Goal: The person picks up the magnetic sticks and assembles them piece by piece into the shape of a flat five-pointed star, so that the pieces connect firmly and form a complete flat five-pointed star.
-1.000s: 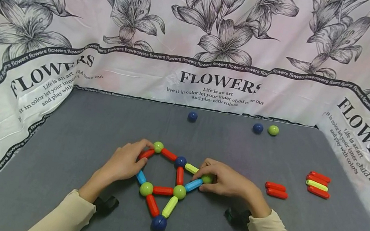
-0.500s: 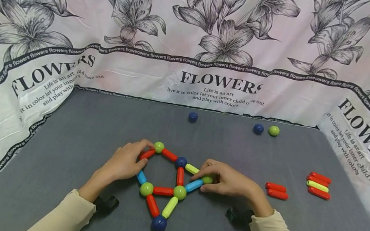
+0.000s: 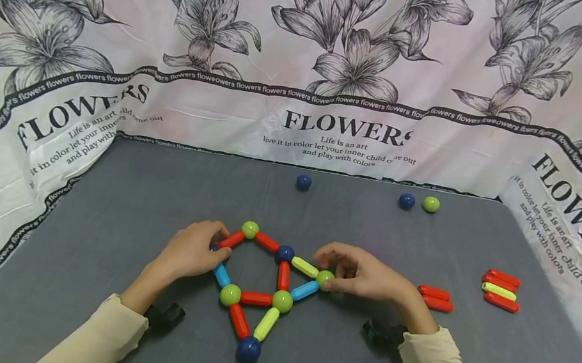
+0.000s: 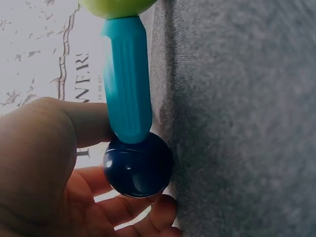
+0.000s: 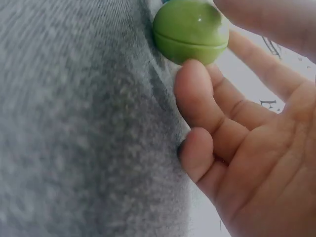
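A flat figure of magnetic rods (image 3: 256, 299) and balls lies on the grey table: a five-sided ring with a triangle below it and another at its right. At the ring's left corner, my left hand (image 3: 191, 249) holds a dark blue ball (image 4: 138, 168), thumb by the light blue rod (image 4: 127, 79) and fingers curled round the ball's far side. My right hand (image 3: 365, 274) is at the right triangle's green ball (image 3: 324, 279). Its thumb is right at that ball, while the index finger is raised and apart from it. The right wrist view shows loosely bent fingers (image 5: 195, 86) beside the ball.
Two loose dark blue balls (image 3: 303, 182) and a green ball (image 3: 430, 204) lie along the table's back. Two red rods (image 3: 435, 298) lie beyond my right wrist, with several red rods and a yellow one (image 3: 499, 291) farther right. A flowered cloth (image 3: 345, 139) hangs behind.
My right fingers have lifted off the green ball and spread, uncovering it. My left fingers have drawn back from near the top green ball to the left corner. The figure stays in place.
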### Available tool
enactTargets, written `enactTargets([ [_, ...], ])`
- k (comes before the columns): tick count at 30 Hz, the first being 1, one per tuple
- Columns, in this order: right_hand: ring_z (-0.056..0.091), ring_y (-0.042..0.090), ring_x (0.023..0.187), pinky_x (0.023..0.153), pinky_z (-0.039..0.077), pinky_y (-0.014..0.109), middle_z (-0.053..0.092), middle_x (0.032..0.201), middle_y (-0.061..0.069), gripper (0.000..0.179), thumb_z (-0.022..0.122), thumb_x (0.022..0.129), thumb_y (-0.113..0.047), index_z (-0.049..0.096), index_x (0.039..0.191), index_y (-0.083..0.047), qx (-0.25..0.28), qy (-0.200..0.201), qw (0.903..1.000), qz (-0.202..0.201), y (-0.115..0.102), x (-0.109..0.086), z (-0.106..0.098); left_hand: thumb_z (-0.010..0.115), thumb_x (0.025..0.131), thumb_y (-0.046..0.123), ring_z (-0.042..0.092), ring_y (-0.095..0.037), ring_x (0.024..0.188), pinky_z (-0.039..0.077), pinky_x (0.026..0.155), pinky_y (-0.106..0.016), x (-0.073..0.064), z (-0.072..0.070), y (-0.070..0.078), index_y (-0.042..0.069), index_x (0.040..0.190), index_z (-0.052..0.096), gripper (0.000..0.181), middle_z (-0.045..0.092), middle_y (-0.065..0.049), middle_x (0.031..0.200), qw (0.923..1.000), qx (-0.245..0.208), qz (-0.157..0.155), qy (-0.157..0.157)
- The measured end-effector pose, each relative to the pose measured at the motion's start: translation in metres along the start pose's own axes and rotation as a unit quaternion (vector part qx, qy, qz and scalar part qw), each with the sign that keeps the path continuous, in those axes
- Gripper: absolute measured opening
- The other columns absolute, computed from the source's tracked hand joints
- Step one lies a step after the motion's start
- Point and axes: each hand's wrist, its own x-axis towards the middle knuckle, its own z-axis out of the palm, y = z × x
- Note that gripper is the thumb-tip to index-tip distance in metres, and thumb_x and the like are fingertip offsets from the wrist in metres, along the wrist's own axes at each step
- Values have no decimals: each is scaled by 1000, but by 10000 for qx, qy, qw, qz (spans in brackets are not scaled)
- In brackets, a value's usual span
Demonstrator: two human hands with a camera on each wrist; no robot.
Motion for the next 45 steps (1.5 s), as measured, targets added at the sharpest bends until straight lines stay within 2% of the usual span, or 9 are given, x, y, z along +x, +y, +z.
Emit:
enactTargets([
  [9, 54, 12, 69, 63, 47, 24, 66, 101, 2, 33, 76, 92, -21, 66, 123, -15, -188, -129, 9993, 283, 1, 0, -1, 70, 93, 42, 60, -23, 92, 48, 82, -45, 2, -1, -2, 12, 130, 65, 47, 69, -8, 107, 9990, 225, -357, 159],
  [14, 56, 11, 72, 65, 48, 24, 66, 98, 0, 31, 76, 93, -24, 67, 122, -16, -204, -228, 9990, 316, 0, -1, -1, 67, 90, 59, 64, -26, 88, 51, 81, -48, -2, -7, -4, 10, 130, 63, 63, 72, -13, 113, 9951, 579, -807, -17],
  [18, 57, 11, 73, 65, 48, 23, 68, 96, 2, 30, 74, 94, -23, 68, 122, -13, -126, -379, 9988, 267, -1, -2, 0, 67, 91, 58, 64, -25, 85, 51, 77, -44, -3, -8, -4, 7, 126, 64, 62, 73, -14, 110, 9950, 421, -901, -79],
  [21, 56, 9, 71, 64, 47, 22, 69, 94, 4, 30, 73, 95, -23, 68, 122, -11, -48, -547, 9982, 222, -1, -2, 1, 68, 92, 52, 60, -22, 76, 47, 70, -39, -1, -7, -3, 6, 129, 61, 59, 69, -9, 95, 9967, 92, -803, -44],
  [25, 55, 5, 70, 63, 46, 21, 71, 93, 7, 29, 73, 94, -20, 70, 121, -8, 68, -844, 9964, 106, -1, -3, 2, 69, 95, 43, 53, -18, 68, 41, 78, -44, 1, -4, -3, 8, 139, 54, 58, 61, -3, 82, 9984, -252, -511, -27],
  [30, 58, 3, 71, 64, 47, 20, 74, 94, 7, 30, 73, 94, -19, 72, 122, -8, 150, -1121, 9935, -108, -2, -3, 2, 70, 95, 37, 58, -29, 103, 31, 97, -62, 2, -2, -3, 12, 151, 44, 66, 70, -8, 115, 9992, -366, 83, -125],
  [35, 59, 5, 74, 65, 49, 20, 74, 96, 4, 31, 73, 95, -21, 73, 123, -9, 82, -1082, 9938, -238, -3, -2, 1, 68, 96, 42, 39, -39, 141, 19, 109, -67, 0, -1, -2, 20, 159, 33, 76, 52, -10, 154, 9955, -520, 410, -676],
  [41, 59, 6, 76, 65, 50, 21, 71, 97, 2, 29, 72, 95, -20, 74, 123, -12, 12, -1008, 9940, -417, -1, -1, 3, 63, 95, 56, 16, -42, 156, 8, 116, -72, -3, 1, -1, 31, 162, 26, 81, 34, -7, 166, 9894, -440, 624, -1232],
  [45, 58, 6, 77, 66, 49, 21, 69, 95, 1, 30, 72, 96, -20, 74, 124, -12, -20, -1028, 9935, -478, -1, -1, 3, 65, 94, 54, 10, -44, 157, 5, 116, -75, -3, 2, 0, 32, 158, 36, 74, 27, -9, 169, 9849, -290, 897, -1450],
])
